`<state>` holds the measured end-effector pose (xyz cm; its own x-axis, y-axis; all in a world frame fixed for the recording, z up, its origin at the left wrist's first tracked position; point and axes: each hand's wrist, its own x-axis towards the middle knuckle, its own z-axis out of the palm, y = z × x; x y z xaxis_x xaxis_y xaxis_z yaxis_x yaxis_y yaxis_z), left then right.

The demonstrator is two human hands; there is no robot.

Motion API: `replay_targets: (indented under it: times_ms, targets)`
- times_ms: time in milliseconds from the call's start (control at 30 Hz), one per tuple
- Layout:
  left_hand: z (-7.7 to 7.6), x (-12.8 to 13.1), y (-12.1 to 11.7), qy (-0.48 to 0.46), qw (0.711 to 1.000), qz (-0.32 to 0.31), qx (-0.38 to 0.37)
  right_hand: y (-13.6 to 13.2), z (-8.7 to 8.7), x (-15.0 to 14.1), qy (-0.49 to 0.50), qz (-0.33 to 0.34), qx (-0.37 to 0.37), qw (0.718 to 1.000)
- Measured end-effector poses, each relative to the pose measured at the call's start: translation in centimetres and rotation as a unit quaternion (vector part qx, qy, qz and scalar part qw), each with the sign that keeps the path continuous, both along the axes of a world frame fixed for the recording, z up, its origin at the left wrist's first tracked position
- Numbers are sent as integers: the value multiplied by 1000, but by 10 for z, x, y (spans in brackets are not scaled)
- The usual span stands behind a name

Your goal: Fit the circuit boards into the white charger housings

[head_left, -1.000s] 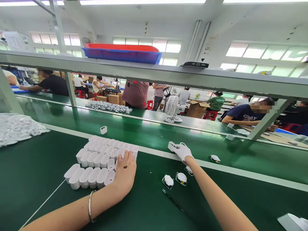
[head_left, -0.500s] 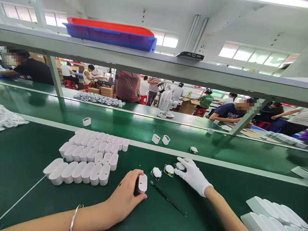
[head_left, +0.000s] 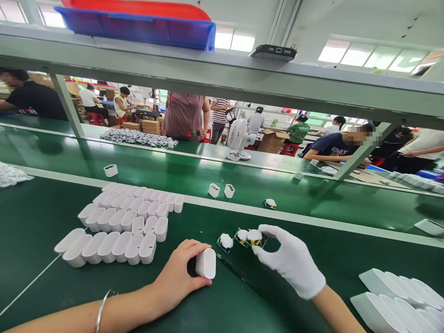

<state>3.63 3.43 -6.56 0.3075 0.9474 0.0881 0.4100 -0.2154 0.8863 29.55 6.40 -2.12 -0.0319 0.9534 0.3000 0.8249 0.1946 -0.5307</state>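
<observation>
Our bare left hand (head_left: 176,273) clamps one white shell (head_left: 206,264) between thumb and fingertips; right of it, two circuit boards (head_left: 225,242) lie on the green table (head_left: 222,310); our gloved right hand (head_left: 258,239) pinches a third board (head_left: 255,237); the shell's oval end faces us, its long axis running up and down in our view.

My single head camera sits close to the worktop (head_left: 208,219), above its near side, and looks forward and down across it.
</observation>
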Motion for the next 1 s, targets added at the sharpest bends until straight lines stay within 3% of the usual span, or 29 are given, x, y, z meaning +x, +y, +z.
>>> replay_targets:
  times_ms: [67, 133, 200, 400, 633, 767, 833, 900, 933, 1000]
  targets:
    - [-1, 1, -1, -2, 1000, -2, 31, -18, 9, -20, 24, 118, 94, 988]
    - [-3, 2, -2, -8, 997, -7, 73, -33, 13, -38, 22, 224, 179, 958]
    - [-5, 2, -3, -13, 993, -12, 114, -41, 11, -51, 6, 274, 223, 935]
    - [-9, 2, -6, -15, 985, -3, 172, -36, -10, -54, -15, 296, 262, 919]
    - [-18, 1, -5, -10, 973, -2, 232, -33, -14, -53, -149, 304, 274, 900]
    - [-17, 0, -5, -4, 971, -12, 239, -38, -23, -53, -166, 295, 227, 913]
    - [-13, 1, -7, -5, 975, -12, 222, -40, -27, -52, -72, 288, 158, 942]
    - [-9, 2, -9, -10, 978, -19, 208, -42, -27, -51, 100, 269, 10, 958]
    - [-7, 3, -10, -15, 977, -27, 210, -42, -24, -52, 195, 258, -83, 943]
    - [-4, 4, -12, -31, 971, -47, 232, -43, -15, -57, 337, 253, -241, 874]
